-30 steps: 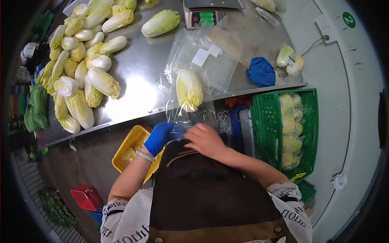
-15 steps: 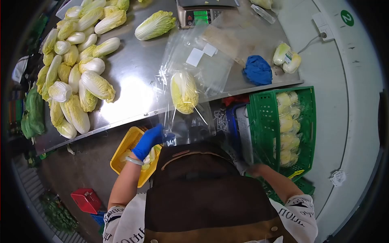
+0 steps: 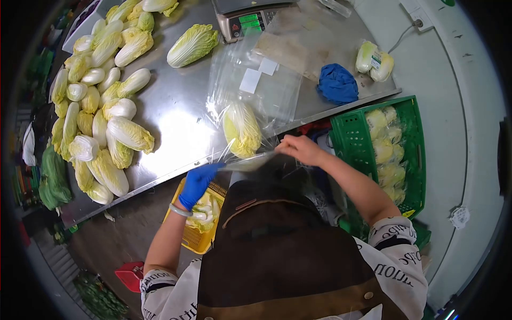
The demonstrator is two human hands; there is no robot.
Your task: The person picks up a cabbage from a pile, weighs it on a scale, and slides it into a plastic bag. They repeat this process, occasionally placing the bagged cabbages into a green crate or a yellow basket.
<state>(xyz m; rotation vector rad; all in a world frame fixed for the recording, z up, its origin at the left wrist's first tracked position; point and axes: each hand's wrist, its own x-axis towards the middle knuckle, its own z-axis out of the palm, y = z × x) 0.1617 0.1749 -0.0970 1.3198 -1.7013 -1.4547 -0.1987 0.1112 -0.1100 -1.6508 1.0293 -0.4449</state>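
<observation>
At the front edge of the metal table lies a napa cabbage (image 3: 242, 129) inside a clear plastic bag. My left hand (image 3: 200, 181), in a blue glove, is closed on the bag's left side at its open end. Bare, my right hand (image 3: 300, 149) pinches the right side of the same end. The bag's mouth (image 3: 248, 162) is stretched between both hands, nearest my apron. Behind the cabbage are flat clear bags (image 3: 277, 90) with white labels (image 3: 249, 80).
Many loose cabbages (image 3: 100, 125) cover the table's left part, with one (image 3: 193, 46) apart. A scale (image 3: 250, 22), blue cloth (image 3: 337, 84) and wrapped cabbages (image 3: 375, 61) are farther back. A green crate (image 3: 354, 128) stands right, a yellow basket (image 3: 200, 242) below left.
My right hand has come up from low on the right to the bag's end and taken hold of it. My left hand stays on the bag. The view has shifted slightly.
</observation>
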